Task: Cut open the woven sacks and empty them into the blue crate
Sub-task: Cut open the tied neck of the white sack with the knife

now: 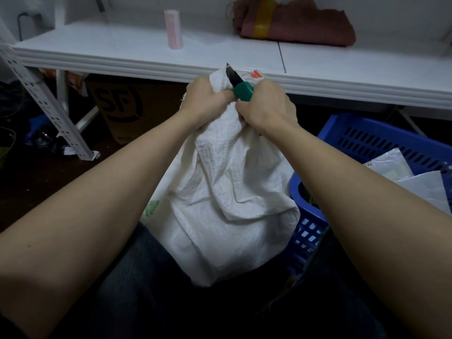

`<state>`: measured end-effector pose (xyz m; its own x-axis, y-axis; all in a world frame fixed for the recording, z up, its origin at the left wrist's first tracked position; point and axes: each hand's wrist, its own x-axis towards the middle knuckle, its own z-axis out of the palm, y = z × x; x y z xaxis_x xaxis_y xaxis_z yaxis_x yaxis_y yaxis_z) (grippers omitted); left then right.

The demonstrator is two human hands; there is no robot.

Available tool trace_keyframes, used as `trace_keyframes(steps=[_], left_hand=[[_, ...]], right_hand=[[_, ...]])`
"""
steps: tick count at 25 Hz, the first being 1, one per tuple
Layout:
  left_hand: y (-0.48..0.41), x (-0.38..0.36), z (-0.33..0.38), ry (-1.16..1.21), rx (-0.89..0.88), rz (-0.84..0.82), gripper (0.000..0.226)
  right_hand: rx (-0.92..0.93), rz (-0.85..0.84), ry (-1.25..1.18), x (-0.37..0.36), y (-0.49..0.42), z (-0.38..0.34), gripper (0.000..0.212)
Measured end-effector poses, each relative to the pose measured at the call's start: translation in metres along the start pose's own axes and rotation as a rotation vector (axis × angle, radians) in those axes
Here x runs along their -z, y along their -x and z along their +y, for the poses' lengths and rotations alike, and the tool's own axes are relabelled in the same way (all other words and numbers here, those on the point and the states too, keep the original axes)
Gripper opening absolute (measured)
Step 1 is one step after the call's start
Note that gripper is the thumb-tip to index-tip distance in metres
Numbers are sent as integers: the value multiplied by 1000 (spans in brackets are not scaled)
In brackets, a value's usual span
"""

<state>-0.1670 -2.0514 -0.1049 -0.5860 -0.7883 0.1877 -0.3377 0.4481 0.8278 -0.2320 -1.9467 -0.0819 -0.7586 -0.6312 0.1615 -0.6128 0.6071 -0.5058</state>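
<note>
A full white woven sack (225,199) stands between my knees, its neck bunched at the top. My left hand (204,102) is shut on the gathered neck. My right hand (266,106) grips a green-handled utility knife (238,83), whose dark blade points up and away against the top of the sack. The blue crate (381,140) sits to the right of the sack, partly behind my right forearm, with white packets (415,182) inside.
A white table (342,67) spans the view just beyond my hands. On it lie a pink roll (174,29) and a folded reddish sack with yellow tape (293,23). Under it stands a cardboard box (127,108); a perforated metal strut (46,104) leans at left.
</note>
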Motion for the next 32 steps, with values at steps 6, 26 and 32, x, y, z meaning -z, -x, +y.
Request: trace_keyframes(steps=[6, 26, 32], left_hand=[[-2, 0, 2, 439, 195, -38, 34], [0, 10, -6, -134, -232, 57, 20], [-6, 18, -24, -294, -603, 136, 16]], right_hand=[[45, 82, 35, -3, 0, -3, 32], [-115, -133, -329, -6, -4, -2, 21], [-212, -511, -482, 13, 2, 3, 25]])
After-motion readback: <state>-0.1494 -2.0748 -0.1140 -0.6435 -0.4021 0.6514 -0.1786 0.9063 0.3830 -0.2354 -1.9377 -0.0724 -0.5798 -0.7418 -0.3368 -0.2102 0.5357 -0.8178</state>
